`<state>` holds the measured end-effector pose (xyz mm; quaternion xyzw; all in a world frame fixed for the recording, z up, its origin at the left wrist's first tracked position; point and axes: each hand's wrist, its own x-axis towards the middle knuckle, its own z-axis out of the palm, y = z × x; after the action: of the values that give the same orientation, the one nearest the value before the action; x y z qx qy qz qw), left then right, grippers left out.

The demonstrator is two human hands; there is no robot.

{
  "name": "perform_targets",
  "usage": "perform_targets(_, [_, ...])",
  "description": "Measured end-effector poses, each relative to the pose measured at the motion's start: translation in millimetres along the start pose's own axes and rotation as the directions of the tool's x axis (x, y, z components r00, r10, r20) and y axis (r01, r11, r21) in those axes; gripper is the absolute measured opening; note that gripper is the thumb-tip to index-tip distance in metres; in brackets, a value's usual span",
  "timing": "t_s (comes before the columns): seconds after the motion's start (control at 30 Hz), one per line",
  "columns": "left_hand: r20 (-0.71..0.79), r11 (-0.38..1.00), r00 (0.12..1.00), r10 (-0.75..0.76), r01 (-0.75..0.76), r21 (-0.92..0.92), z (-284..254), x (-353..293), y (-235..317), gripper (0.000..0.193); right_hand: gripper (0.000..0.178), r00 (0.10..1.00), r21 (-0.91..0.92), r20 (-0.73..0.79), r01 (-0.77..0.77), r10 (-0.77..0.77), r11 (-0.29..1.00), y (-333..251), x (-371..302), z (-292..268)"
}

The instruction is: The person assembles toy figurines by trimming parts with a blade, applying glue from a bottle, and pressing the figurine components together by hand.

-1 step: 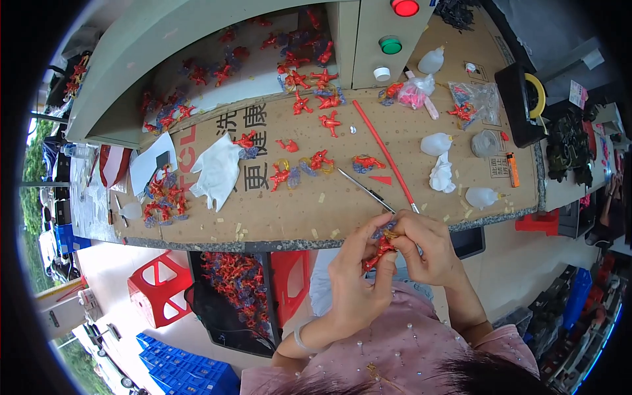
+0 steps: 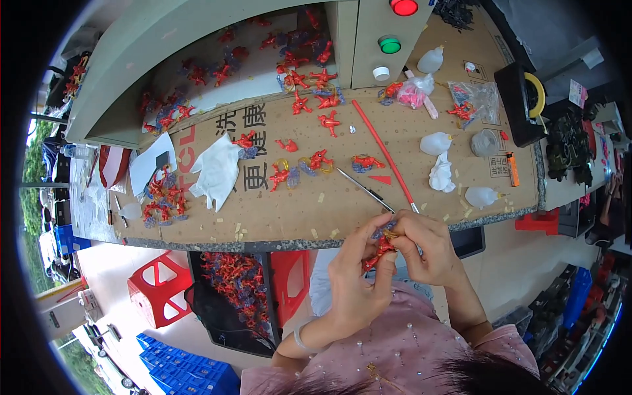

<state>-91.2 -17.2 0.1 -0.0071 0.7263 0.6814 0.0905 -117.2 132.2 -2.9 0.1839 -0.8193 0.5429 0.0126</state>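
Note:
Just off the bench's front edge, a small red toy figure (image 2: 384, 249) with gold and clear purple parts is held between both hands. My left hand (image 2: 357, 280) has its fingers closed round the red body. From the other side, my right hand (image 2: 426, 249) pinches the figure's gold part; the fingers partly cover it. Beyond the hands on the cardboard lie a thin metal-tipped tool (image 2: 365, 187) and a long red stick (image 2: 382, 151). More red figures, such as one with a purple base (image 2: 367, 162), are scattered farther back.
A white glove (image 2: 217, 172), squeeze bottles (image 2: 482, 197), crumpled tissue (image 2: 442, 174) and an orange-handled cutter (image 2: 512, 170) lie on the bench. At the back stands a grey hooded cabinet (image 2: 342, 49) with figures inside. A black bin (image 2: 224, 332) full of figures stands below left, beside red stools (image 2: 158, 286).

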Motion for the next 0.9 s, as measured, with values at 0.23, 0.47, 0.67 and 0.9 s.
perform_targets(0.23, [0.050,0.998,0.998,-0.035,0.037,-0.045,-3,1,2,0.047,0.008,1.000,0.034,0.005,-0.026,0.025,0.999,1,-3,-3])
perform_targets(0.47, [0.109,0.959,0.980,-0.168,0.188,-0.212,-5,4,3,0.045,0.008,0.987,0.078,0.090,-0.138,0.131,0.987,2,0,-8])
perform_targets(0.67, [0.122,0.927,0.976,-0.178,0.208,-0.310,-8,6,-5,0.046,0.006,0.982,0.120,0.100,-0.174,0.163,0.977,6,1,-6])
perform_targets(0.9, [0.084,0.919,0.991,-0.105,0.129,-0.372,-6,11,-15,0.041,0.007,0.987,0.080,0.002,-0.160,0.160,0.984,3,-2,-4])
